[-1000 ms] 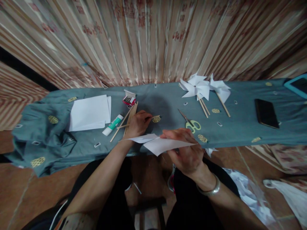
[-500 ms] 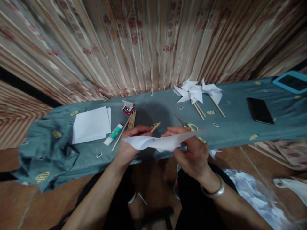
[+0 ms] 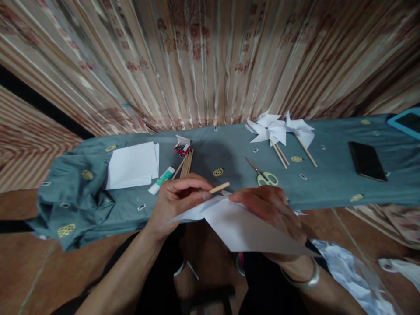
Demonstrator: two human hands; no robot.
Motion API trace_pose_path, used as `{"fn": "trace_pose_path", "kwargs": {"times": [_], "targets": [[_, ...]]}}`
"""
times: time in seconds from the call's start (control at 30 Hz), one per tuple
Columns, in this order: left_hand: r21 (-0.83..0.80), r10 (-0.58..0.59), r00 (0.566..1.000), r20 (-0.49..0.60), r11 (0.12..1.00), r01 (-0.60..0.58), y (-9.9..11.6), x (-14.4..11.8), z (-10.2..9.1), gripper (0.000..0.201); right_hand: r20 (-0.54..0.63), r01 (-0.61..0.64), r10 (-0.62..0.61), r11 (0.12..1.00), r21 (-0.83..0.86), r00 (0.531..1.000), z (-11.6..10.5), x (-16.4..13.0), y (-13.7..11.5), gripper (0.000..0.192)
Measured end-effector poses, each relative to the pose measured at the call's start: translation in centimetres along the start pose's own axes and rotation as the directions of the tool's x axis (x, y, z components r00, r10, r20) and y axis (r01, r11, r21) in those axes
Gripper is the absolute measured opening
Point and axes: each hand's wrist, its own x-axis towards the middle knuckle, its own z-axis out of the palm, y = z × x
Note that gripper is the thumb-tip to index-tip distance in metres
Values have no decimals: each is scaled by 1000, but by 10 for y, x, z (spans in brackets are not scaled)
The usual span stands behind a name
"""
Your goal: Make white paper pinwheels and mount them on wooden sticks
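Note:
My left hand (image 3: 175, 199) grips a thin wooden stick (image 3: 219, 188), whose tip pokes out to the right past my fingers. My right hand (image 3: 269, 208) holds a folded white paper sheet (image 3: 249, 229) that spreads down and to the right over my wrist. Both hands meet at the paper's top corner, just in front of the near edge of a table under a teal cloth (image 3: 328, 179).
On the cloth lie a stack of white paper (image 3: 131, 165), a glue stick (image 3: 161, 180), a bundle of sticks (image 3: 187, 162), a small red box (image 3: 181, 145), green-handled scissors (image 3: 266, 175), finished white pinwheels (image 3: 278, 129), a black phone (image 3: 366, 161) and a blue-cased tablet (image 3: 407, 120). A striped curtain hangs behind.
My left hand lifted a stick off the table and brought it to the paper. The paper, held flat earlier, now hangs down to the right under my right hand.

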Motion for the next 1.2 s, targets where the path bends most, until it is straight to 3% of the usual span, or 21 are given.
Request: {"fn": "trace_pose_path", "kwargs": {"times": [0.2,0.33,0.43,0.6,0.77,0.97,1.2], "targets": [[-46,-24,998,52,999,27,3,0,1,5,19,-30,30,1000,-2,999,2,5,0,24],[-73,-124,992,-3,990,124,0,0,3,3,18,-83,82,996,40,996,3,7,0,19],[-82,-180,981,-75,981,174,-6,1,5,7,-27,-108,110,993,54,994,7,5,3,28],[9,-131,981,-146,991,133,-13,4,9,12,-64,-137,138,990,17,988,15,7,10,32],[52,-16,996,-88,998,21,-14,4,8,9,-98,-175,176,984,19,980,19,11,11,31],[70,-125,986,-113,989,133,-10,3,10,12,-112,-153,154,988,12,982,18,12,11,31],[104,-160,979,-125,979,173,-6,3,10,12,-112,-96,96,995,4,989,17,12,12,33]]}}
